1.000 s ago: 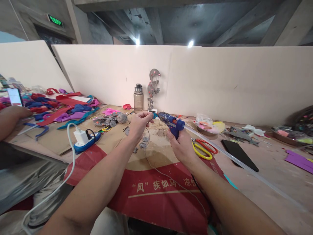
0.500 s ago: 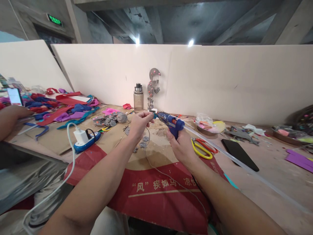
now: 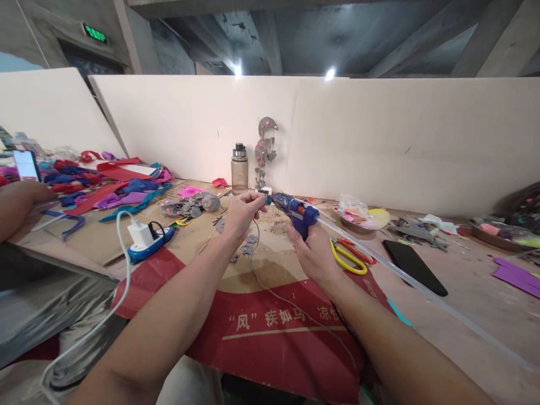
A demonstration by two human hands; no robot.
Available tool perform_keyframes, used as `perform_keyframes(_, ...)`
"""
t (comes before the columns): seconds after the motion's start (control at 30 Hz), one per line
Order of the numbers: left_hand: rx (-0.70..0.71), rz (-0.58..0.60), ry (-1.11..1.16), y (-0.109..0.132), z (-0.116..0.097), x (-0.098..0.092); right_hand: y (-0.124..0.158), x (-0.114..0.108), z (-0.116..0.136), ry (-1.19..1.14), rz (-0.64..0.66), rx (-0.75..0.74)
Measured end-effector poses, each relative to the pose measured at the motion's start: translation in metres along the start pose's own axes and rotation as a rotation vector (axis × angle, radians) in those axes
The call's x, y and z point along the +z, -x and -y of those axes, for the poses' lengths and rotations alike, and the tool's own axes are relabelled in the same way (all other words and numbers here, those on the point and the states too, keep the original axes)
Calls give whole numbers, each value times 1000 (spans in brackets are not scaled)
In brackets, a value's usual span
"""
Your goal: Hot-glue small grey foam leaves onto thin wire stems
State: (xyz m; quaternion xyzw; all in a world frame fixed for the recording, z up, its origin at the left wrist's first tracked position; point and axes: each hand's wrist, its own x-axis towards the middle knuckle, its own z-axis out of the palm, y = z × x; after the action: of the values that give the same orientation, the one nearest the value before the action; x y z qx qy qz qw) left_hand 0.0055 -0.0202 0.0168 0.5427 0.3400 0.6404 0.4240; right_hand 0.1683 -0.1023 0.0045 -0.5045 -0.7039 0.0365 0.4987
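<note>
My right hand (image 3: 314, 247) is wrapped round a blue glue gun (image 3: 300, 215), with a long clear glue stick (image 3: 400, 272) running out of its back to the right. The gun's nozzle points left at the fingertips of my left hand (image 3: 245, 212), which are pinched on something too small to make out. A grey cord (image 3: 264, 287) hangs below those fingers and trails over the red and brown board (image 3: 278, 343). Small grey flower-like pieces (image 3: 248, 246) lie on the board under my hands.
Yellow and red scissors (image 3: 350, 256) and a black phone (image 3: 413, 266) lie at the right. A bottle (image 3: 239, 169) stands behind, a blue power strip (image 3: 149, 246) lies left, and another person's arm (image 3: 25, 202) rests far left.
</note>
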Motion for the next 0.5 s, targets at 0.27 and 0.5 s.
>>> perform_keyframes(0.27, 2, -28, 26, -5, 4, -4, 0, 1, -5, -17, -1, 49)
perform_keyframes(0.5, -16, -51, 62, -5, -1, -4, 1, 3, -9, -46, -14, 66)
